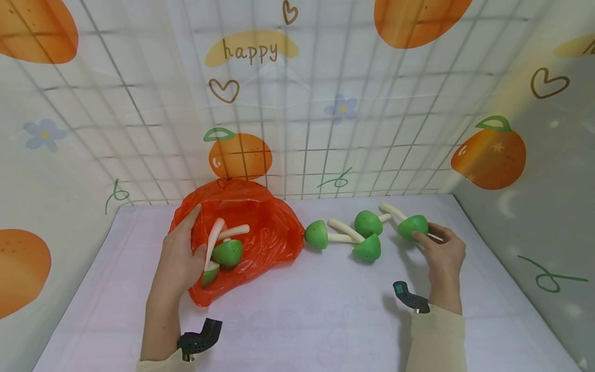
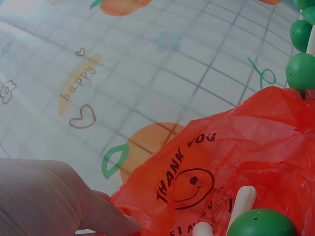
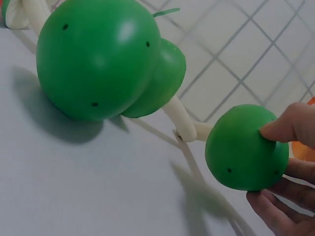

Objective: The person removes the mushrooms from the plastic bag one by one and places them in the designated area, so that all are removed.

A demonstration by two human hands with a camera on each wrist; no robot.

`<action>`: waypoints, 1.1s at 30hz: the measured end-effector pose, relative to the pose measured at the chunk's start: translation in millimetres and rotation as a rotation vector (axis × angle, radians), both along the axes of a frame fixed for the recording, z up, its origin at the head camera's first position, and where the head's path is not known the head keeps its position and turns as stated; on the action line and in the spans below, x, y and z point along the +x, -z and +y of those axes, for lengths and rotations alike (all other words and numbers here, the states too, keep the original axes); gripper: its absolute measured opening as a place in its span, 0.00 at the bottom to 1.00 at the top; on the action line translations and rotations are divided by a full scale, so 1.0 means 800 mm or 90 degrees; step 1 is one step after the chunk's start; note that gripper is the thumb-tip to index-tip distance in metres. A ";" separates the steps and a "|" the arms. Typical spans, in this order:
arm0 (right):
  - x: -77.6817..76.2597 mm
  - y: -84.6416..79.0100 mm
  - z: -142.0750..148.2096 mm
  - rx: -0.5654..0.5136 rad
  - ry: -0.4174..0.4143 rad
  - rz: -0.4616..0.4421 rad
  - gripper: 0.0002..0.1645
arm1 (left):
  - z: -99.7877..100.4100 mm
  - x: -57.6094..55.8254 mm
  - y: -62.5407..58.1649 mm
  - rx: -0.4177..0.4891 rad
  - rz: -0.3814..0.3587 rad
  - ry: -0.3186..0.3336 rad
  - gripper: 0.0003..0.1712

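Observation:
A red plastic bag [image 1: 274, 227] lies on the table with its mouth spread open, and its "THANK YOU" print shows in the left wrist view. My left hand [image 1: 178, 263] grips the bag's left edge. Inside the mouth are toy mushrooms with green caps [image 1: 228, 253] and pale stems. My right hand [image 1: 445, 253] pinches another toy mushroom [image 3: 246, 147] by its green cap, fingers on one side and thumb on the other. Its pale stem points to the back left. Whether that mushroom touches the table I cannot tell.
Between the bag and my right hand lie three more toy mushrooms: one [image 1: 317, 235] against the bag, one [image 1: 368, 248] at the front and one [image 1: 368, 223] behind. A printed curtain [image 1: 288, 113] hangs behind the table [image 1: 297, 320] and along both sides.

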State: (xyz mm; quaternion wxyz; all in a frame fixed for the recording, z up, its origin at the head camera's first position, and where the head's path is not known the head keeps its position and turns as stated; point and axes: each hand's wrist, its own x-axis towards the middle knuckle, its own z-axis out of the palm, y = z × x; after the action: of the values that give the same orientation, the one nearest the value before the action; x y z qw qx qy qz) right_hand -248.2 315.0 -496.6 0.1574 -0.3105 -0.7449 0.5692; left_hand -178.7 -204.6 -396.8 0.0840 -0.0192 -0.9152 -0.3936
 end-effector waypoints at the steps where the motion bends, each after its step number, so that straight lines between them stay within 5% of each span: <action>1: 0.000 0.000 -0.001 0.002 0.002 -0.002 0.35 | 0.000 0.000 0.000 0.001 -0.001 0.000 0.47; 7: 0.002 0.000 -0.002 0.039 -0.012 -0.019 0.37 | 0.000 0.000 0.000 0.001 -0.003 -0.001 0.47; 19: 0.006 -0.003 -0.003 0.098 -0.131 -0.096 0.44 | 0.000 0.001 -0.002 -0.002 -0.011 -0.006 0.48; 33: 0.002 -0.003 -0.011 0.155 -0.161 -0.101 0.46 | 0.000 -0.001 0.000 -0.003 -0.007 -0.003 0.48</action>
State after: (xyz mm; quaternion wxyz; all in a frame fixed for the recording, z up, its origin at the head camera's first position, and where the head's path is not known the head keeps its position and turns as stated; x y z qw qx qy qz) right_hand -246.3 306.4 -494.5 0.0617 -0.2369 -0.8513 0.4640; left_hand -179.5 -204.9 -396.7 0.0800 -0.0155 -0.9168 -0.3910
